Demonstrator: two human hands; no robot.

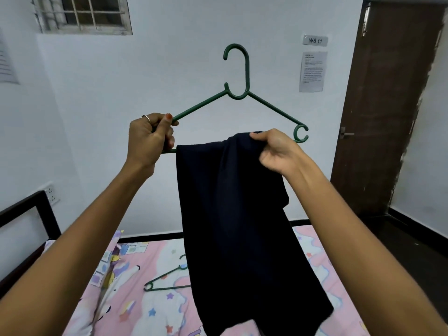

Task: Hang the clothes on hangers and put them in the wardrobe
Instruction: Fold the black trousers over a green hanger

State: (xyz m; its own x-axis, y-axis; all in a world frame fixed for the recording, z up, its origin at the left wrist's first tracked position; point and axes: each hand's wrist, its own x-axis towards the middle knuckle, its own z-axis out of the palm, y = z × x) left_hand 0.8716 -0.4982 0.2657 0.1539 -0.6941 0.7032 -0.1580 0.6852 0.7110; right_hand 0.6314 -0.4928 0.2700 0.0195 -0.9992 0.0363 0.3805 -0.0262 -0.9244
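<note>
**Dark garment draped over a green hanger, both hands raised**

Garment (232, 214), dark navy or black, hangs folded over the bottom bar of a green plastic hanger (244, 93) held up in mid-air above the bed; its lower end drops toward 6 o'clock and leaves the bottom of the view.

Nearest, two bare forearms rise from the lower corners. The left hand (149, 139), at about 9 o'clock from the garment's top edge, has its fingers curled round the hanger's left end, the thumb pressed on the sloping arm; a ring shows on one finger. The right hand (276, 151), at about 3 o'clock, pinches the garment's top fold at the bar, thumb on the cloth, the other fingers curled beneath. Just beyond it the hanger's right end curls into a small hook.

Below, a bed (150, 299) with a pink cartoon-print sheet carries a second green hanger (164, 280), lying flat and partly hidden behind the cloth.

Farther off stands a white wall with a "WS 11" label (315, 40) and a printed sheet (312, 71) at 1 o'clock, a barred window (83, 14) at 11 o'clock, and a brown door (388, 105) at 3 o'clock.
</note>
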